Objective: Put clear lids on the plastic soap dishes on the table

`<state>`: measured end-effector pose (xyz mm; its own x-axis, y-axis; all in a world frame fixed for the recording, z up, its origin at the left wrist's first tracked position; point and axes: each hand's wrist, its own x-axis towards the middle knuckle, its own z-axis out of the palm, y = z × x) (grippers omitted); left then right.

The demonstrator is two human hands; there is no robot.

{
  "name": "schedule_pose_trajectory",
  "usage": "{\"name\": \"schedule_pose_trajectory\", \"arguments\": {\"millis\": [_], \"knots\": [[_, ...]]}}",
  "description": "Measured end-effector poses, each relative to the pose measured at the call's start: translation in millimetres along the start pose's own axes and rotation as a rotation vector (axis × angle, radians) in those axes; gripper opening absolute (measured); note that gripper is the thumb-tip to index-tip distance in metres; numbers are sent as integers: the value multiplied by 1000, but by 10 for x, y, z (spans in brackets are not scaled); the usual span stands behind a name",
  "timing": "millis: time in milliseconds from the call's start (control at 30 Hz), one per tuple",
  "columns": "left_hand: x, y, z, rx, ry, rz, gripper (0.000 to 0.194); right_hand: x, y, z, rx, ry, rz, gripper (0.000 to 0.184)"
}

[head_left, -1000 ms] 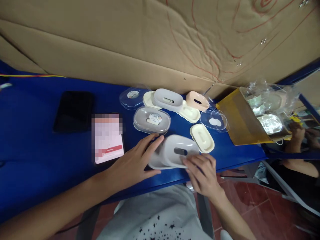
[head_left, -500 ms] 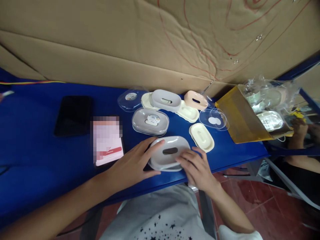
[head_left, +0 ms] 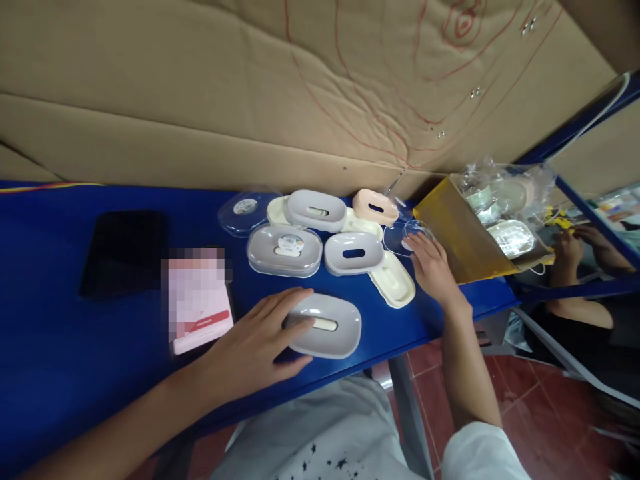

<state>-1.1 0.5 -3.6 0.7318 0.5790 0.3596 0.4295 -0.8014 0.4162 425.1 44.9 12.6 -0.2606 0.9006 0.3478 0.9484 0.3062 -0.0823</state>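
Observation:
A grey soap dish [head_left: 345, 340] with a cream strip showing in its slot lies near the table's front edge. My left hand [head_left: 255, 343] holds its left end, a finger over the rim and the thumb low at the side. My right hand [head_left: 433, 263] is stretched out over clear plastic lids [head_left: 395, 241], fingers extended, fingertips on or just above a lid's round label. Behind the held dish stand a grey slotted tray [head_left: 333, 263] and a grey soap dish [head_left: 265, 257] under a clear labelled lid. A cream base [head_left: 397, 290] lies below my right hand.
Another grey tray [head_left: 305, 207], a peach tray [head_left: 370, 199] and a clear lid [head_left: 230, 213] sit along the cardboard wall [head_left: 200, 133]. A cardboard box [head_left: 445, 240] of wrapped dishes stands right. Left are a lit phone [head_left: 200, 307] and a dark tablet [head_left: 123, 253]. A co-worker's arm [head_left: 575, 293] shows far right.
My right hand has left the dish in front and reached to the clear lids. A grey slotted tray now stands behind that dish, whose slot shows cream instead of dark. My left hand stays on it.

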Motion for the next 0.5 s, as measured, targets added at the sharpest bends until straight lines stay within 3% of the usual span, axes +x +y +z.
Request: {"name": "schedule_pose_trajectory", "arguments": {"millis": [100,167,267,367,433,500], "knots": [[-2,18,-4,-9,-11,0,34,-45,202,-52,-63,-50,9,29],[-13,21,3,-4,-25,-19,44,-88,180,-113,-53,-1,0,26],[-38,14,22,-10,-46,-49,70,-213,-72,-287,24,211,63,27],[-64,5,50,-55,-37,-90,90,-367,-523,-490,216,369,219,34],[-80,-1,74,-100,-16,-119,99,-407,-876,-544,371,226,257,35],[-90,-4,100,-144,-5,-140,106,-369,-1205,-487,525,-37,182,35]]}}
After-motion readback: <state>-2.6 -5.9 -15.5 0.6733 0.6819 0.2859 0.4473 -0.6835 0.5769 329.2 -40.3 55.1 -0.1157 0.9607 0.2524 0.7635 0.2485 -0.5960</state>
